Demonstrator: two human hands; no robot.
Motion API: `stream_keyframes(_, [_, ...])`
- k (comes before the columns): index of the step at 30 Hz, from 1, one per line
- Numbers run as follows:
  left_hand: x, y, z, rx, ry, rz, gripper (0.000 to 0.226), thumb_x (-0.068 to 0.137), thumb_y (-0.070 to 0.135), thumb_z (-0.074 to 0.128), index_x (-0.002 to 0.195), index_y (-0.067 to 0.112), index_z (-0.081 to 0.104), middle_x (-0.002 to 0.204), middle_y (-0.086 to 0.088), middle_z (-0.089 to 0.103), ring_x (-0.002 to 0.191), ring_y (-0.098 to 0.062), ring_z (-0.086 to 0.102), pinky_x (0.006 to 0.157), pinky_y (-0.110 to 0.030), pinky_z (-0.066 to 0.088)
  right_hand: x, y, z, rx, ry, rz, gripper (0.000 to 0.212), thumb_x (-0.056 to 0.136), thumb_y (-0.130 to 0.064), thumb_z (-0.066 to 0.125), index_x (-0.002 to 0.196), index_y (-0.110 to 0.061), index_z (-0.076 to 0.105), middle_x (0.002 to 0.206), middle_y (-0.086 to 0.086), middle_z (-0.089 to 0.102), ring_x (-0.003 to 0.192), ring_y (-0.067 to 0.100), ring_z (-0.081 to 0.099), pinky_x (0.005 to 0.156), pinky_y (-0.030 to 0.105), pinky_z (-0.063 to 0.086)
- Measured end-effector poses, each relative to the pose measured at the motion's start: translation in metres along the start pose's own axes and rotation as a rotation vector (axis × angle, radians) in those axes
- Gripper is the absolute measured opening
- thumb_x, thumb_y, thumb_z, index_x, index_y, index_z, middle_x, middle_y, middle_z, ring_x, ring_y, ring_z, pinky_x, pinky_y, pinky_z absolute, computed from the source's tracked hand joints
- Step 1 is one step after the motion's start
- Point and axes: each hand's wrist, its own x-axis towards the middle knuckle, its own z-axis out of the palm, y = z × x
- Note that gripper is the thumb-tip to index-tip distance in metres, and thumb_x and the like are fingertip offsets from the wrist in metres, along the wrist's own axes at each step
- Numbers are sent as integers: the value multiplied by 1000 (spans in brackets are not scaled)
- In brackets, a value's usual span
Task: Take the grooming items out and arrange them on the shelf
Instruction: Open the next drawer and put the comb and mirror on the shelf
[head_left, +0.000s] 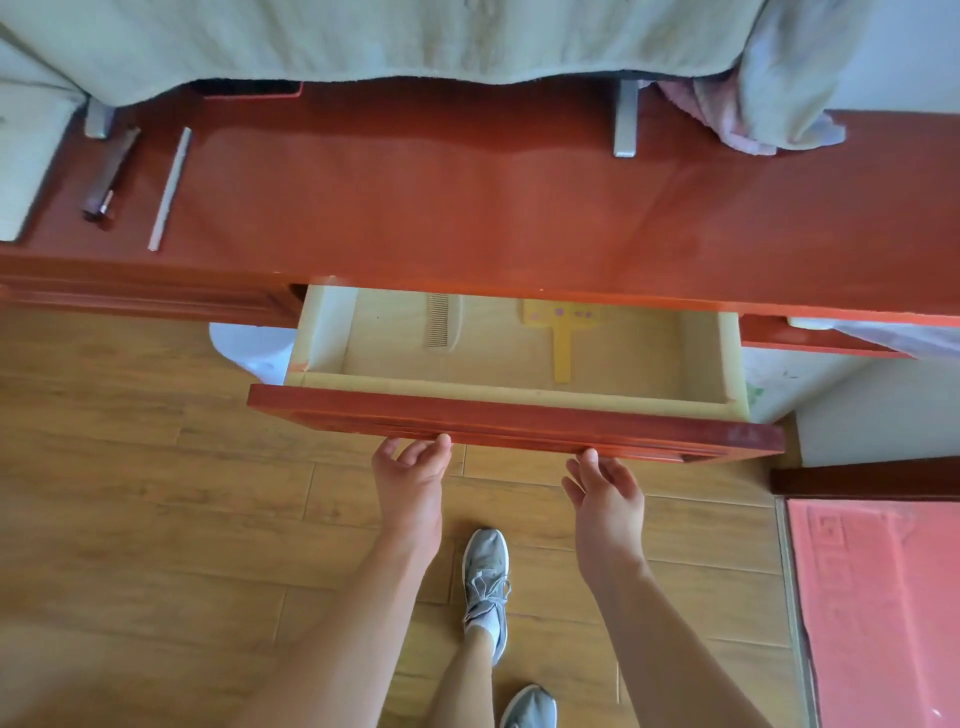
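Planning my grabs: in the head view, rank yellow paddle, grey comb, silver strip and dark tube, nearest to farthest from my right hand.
From right hand:
1. yellow paddle, drawer right.
2. grey comb, drawer left.
3. silver strip, shelf top, far left.
4. dark tube, left of the strip.

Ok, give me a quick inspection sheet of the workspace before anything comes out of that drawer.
Surface: red-brown shelf top, glossy.
Job's things: pale comb and yellow paddle-shaped item lie apart in the open drawer; dark tube and thin pale stick lie on the shelf's left end.
Clutter: green cloth draped over the back edge; pink towel at the right.
Grippers: left hand and right hand palm-up, fingertips touching the drawer front's lower edge, holding nothing.
Cables: nothing seen.
Surroundings: wooden floor; red mat at the right.
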Motion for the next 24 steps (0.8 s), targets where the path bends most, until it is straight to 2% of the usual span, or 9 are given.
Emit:
stream_keyframes(3, [-15,-9,-18,-13,7,-7,57,87,-6,67,131,6,31,68,7,61,77,-11,63,113,-48,38,-16,13,-13,14,-6,15,10,96,-16,59,91,-7,59,84,1,61,86,12,62,83,31,50])
stream_keyframes(8, [-34,-20,-44,6,7,-18,57,87,-7,67,130,6,32,75,2,57,77,-10,63,113,-48,38,-37,28,-32,7,-2,36,10,95,-16,59,91,-7,58,84,1,60,86,12,62,83,30,50])
stream_keyframes(12, [-38,-21,-53,97,2,-2,61,86,-1,72,132,8,32,89,-5,60,91,-18,63,112,-48,39,-42,31,-38,-44,-1,18,10,96,-18,59,91,-9,58,83,0,61,84,13,60,84,32,50])
stream_keyframes(14, [-40,-18,-53,192,12,31,66,84,11,77,133,8,33,96,-9,66,98,-22,65,108,-45,44,-41,32,-40,-125,3,-10,15,95,-23,59,94,-8,61,83,-1,62,83,14,59,83,33,51])
stream_keyframes(16, [-44,-13,-51,406,31,64,65,83,28,78,128,9,36,99,-6,69,96,-18,67,92,-29,51,-39,34,-41,-227,15,-33,22,94,-32,60,100,-11,64,86,-2,67,81,13,63,79,33,52])
stream_keyframes(17, [-47,-9,-51,558,54,94,61,83,37,76,123,11,38,99,-2,67,91,-13,66,81,-22,49,-38,34,-42,-287,27,-54,24,93,-35,60,102,-14,65,88,-3,69,81,12,64,78,34,52])
stream_keyframes(18, [-49,-6,-51,712,75,141,60,83,45,74,121,12,41,101,0,66,89,-11,64,75,-20,46,-38,32,-42,-358,42,-86,26,93,-39,59,101,-15,66,88,-5,70,82,12,64,78,34,52])
stream_keyframes(21, [-53,-1,-58,1088,64,334,67,81,56,69,124,7,52,117,-7,62,102,-19,61,83,-27,45,-40,24,-44,-650,64,-197,30,94,-43,54,97,-16,66,83,-6,69,82,18,62,73,29,43])
stream_keyframes(24, [-60,4,-64,1327,20,463,66,82,58,67,125,9,54,122,-6,59,113,-23,57,86,-32,46,-45,20,-49,-897,66,-286,36,94,-45,52,109,-14,63,104,0,69,99,24,61,78,28,41])
